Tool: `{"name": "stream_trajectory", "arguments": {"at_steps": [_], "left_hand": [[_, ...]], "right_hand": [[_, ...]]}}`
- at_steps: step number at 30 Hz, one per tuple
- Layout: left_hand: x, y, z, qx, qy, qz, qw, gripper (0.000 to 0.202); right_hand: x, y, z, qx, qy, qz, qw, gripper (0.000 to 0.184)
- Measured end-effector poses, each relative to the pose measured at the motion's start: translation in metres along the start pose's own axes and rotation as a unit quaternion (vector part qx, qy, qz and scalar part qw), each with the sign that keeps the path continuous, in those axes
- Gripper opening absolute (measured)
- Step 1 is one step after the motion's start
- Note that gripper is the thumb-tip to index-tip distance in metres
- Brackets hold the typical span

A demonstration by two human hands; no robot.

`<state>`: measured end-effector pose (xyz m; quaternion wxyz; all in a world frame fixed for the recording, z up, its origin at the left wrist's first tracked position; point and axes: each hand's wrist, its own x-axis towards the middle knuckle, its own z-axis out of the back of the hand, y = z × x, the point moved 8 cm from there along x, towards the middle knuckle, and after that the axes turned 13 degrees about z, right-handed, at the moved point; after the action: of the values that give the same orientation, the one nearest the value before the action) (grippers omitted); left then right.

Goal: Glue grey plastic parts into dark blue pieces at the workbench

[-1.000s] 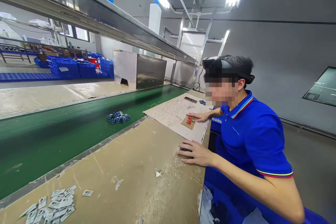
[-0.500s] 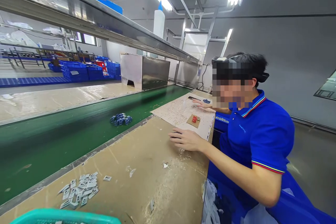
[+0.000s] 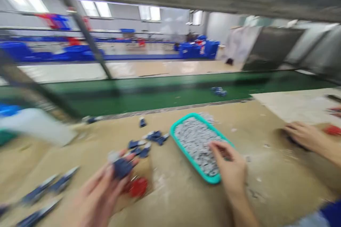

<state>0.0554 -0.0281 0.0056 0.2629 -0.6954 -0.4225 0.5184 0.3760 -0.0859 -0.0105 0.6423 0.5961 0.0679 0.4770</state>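
A dark blue piece (image 3: 122, 168) is pinched by fingers and thumb of the left grip (image 3: 98, 191). The right grip (image 3: 229, 163) is held part-curled over the teal tray (image 3: 186, 158) of grey pieces (image 3: 197, 145) – any hold cannot be told – with the tray's long axis slanting across the worktop (image 3: 266, 191). A co-worker's hand (image 3: 303, 136) is seen off to the right, and a green conveyor belt (image 3: 160, 95) beyond.

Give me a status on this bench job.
Done: several dark blue pieces lie loose on the bench. In hand: the left hand holds one dark blue piece, and the right hand is over the teal tray. Left: the tray is heaped with grey pieces. Blur hides finer detail.
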Motion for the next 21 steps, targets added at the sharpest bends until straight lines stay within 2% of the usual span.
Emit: {"name": "stream_trajectory", "arguments": {"at_steps": [1,3,6,8,9,11,13,15,18,21], "left_hand": [[-0.013,-0.005,0.011,-0.009,-0.017,0.001,1.000,0.040],[-0.026,-0.010,0.017,-0.025,-0.010,-0.002,1.000,0.042],[-0.028,-0.011,0.022,-0.036,0.005,-0.018,0.999,0.039],[-0.026,-0.007,0.029,-0.040,0.014,-0.020,0.999,0.034],[-0.025,-0.005,0.035,-0.045,0.016,-0.022,0.999,0.032],[-0.025,-0.003,0.048,-0.060,0.013,-0.033,0.998,0.029],[-0.026,-0.001,0.063,-0.075,-0.002,-0.046,0.996,0.027],[-0.030,0.002,0.078,-0.084,-0.022,-0.050,0.995,0.027],[-0.037,0.006,0.096,-0.084,-0.045,-0.048,0.994,0.031],[-0.043,0.009,0.108,-0.079,-0.055,-0.045,0.994,0.031]], "right_hand": [[-0.003,0.002,0.002,-0.004,-0.023,-0.008,1.000,0.025],[-0.005,0.007,0.013,-0.023,-0.083,-0.013,0.996,0.031],[-0.017,0.029,0.028,-0.039,-0.143,-0.024,0.989,0.035],[-0.035,0.047,0.026,-0.026,-0.143,-0.046,0.988,0.034],[-0.045,0.053,0.016,-0.007,-0.115,-0.066,0.991,0.033],[-0.066,0.061,-0.020,0.052,-0.008,-0.120,0.991,0.029],[-0.088,0.067,-0.064,0.121,0.115,-0.169,0.971,0.027],[-0.104,0.071,-0.100,0.162,0.192,-0.195,0.948,0.025],[-0.114,0.076,-0.130,0.179,0.233,-0.201,0.934,0.024],[-0.116,0.077,-0.142,0.179,0.246,-0.197,0.932,0.023]]}}
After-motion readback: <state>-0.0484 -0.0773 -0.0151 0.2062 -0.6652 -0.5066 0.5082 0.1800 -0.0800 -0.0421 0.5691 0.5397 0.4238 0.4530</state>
